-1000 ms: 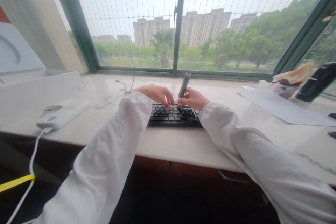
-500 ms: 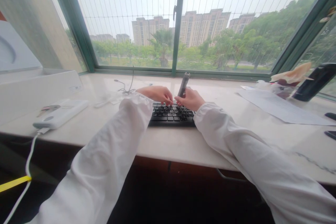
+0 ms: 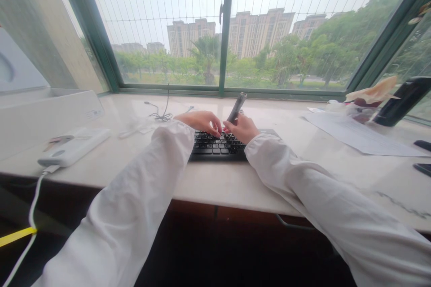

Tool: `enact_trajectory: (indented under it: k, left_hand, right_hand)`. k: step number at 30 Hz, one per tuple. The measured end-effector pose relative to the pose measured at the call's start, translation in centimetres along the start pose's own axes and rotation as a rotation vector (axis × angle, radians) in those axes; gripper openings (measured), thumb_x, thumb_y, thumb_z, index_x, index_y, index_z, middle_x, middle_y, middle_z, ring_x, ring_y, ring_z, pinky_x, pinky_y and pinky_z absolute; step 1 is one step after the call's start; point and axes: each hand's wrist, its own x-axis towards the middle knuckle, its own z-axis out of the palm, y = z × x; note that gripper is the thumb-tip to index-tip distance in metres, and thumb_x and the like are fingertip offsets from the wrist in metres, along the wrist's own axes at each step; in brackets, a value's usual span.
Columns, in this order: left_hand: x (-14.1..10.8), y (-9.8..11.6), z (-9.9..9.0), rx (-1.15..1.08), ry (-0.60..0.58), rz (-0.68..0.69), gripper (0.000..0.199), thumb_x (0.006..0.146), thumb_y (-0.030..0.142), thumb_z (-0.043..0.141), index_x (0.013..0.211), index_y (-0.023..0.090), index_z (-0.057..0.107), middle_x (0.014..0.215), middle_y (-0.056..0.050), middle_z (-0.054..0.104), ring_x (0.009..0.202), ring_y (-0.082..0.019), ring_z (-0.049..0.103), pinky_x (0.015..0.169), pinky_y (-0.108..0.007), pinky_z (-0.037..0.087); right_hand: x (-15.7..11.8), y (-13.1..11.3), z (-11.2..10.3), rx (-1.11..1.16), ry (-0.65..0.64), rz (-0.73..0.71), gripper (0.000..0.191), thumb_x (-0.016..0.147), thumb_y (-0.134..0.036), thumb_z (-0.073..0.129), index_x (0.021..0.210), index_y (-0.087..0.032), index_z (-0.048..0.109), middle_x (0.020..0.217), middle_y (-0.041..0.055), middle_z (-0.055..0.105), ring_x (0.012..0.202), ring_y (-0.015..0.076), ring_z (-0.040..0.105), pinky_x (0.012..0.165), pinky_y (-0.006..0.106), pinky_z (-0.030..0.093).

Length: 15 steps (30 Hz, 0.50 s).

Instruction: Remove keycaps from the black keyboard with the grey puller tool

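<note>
the right hand (image 3: 243, 128) is closed around a slim dark grey pen-shaped tool (image 3: 235, 108), which stands tilted up and away just right of the frame's centre, its lower end down at the keys. the left hand (image 3: 201, 121) lies beside it, nothing in its grasp, fingers bent and fingertips resting on the flat black computer keyboard (image 3: 218, 147). both wrists disappear into loose white sleeves (image 3: 161, 166).

the likeliest slip is the tool skidding off a keycap, since the grip sits low and the shaft leans; a sleeve cuff could also drag across the keys. the thin dark cable (image 3: 161, 114) coiled just left of the left hand could snag a cuff.

the pale marble desk (image 3: 215, 184) has a bare strip between the keyboard and its near edge, so the keyboard seems unlikely to go over. to the left lie a white power bank (image 3: 76, 145) and a white box (image 3: 50, 114); to the right, well apart, a sheet of white paper (image 3: 357, 136) and a black handset-like object (image 3: 402, 101). behind, the green window frame (image 3: 222, 31) closes the far side.
</note>
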Motion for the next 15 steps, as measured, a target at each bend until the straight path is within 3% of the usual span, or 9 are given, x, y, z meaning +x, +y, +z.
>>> enact_trajectory:
  k: [4,10,15]
  left_hand:
    - [0.1,0.0,0.2,-0.010,0.061,-0.012,0.040,0.069,0.053,0.068,0.099,0.026,0.074,0.093,0.000,0.072,0.082,-0.014,0.062,0.073,-0.023,0.041]
    - [0.6,0.2,0.7,-0.018,0.118,-0.013,0.037,0.071,0.051,0.067,0.096,0.025,0.076,0.083,-0.001,0.073,0.077,-0.015,0.062,0.070,-0.024,0.041]
    - [1.0,-0.1,1.1,-0.113,0.092,0.042,0.041,0.076,0.050,0.060,0.103,0.021,0.073,0.090,-0.003,0.072,0.068,-0.012,0.060,0.068,-0.022,0.041]
  right_hand:
    - [-0.3,-0.1,0.0,0.014,0.022,-0.011,0.014,0.084,-0.034,0.060,0.087,-0.021,0.058,0.076,0.0013,0.073,0.079,0.0172,0.070,0.075,0.027,0.051]
    - [-0.1,-0.1,-0.2,0.072,-0.067,0.005,0.015,0.085,-0.035,0.059,0.088,-0.020,0.055,0.076,0.0020,0.072,0.063,0.0146,0.068,0.067,0.026,0.052]
    - [0.1,0.0,-0.1,-0.041,0.013,-0.047,0.023,0.084,-0.042,0.061,0.087,-0.020,0.060,0.087,0.0060,0.071,0.074,0.0178,0.068,0.070,0.027,0.050]
